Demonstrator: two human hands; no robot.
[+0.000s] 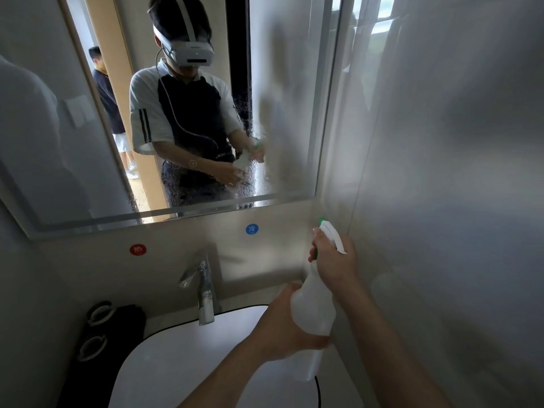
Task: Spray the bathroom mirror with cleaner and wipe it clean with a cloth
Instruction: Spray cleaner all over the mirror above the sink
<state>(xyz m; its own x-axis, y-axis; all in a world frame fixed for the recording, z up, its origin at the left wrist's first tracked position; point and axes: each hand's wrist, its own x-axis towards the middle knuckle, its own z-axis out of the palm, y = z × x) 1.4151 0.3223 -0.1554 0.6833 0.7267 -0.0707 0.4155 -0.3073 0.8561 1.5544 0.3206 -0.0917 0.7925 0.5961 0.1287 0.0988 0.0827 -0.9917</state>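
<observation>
The bathroom mirror [191,113] fills the upper left, its right part covered with fine droplets of spray. Below its lower right corner I hold a translucent white spray bottle [313,307] with a white and green trigger head. My right hand [334,260] grips the bottle's neck and trigger. My left hand [282,328] wraps around the bottle's body from the left. A pale cloth [312,363] hangs under my left hand against the bottle's base. The nozzle points up and left toward the wall beneath the mirror.
A chrome tap [203,293] stands behind the white basin [164,363]. A black holder with two rings [100,328] sits left of the basin. Red [137,249] and blue [252,229] stickers mark the wall. A grey wall closes in on the right. The mirror reflects another person.
</observation>
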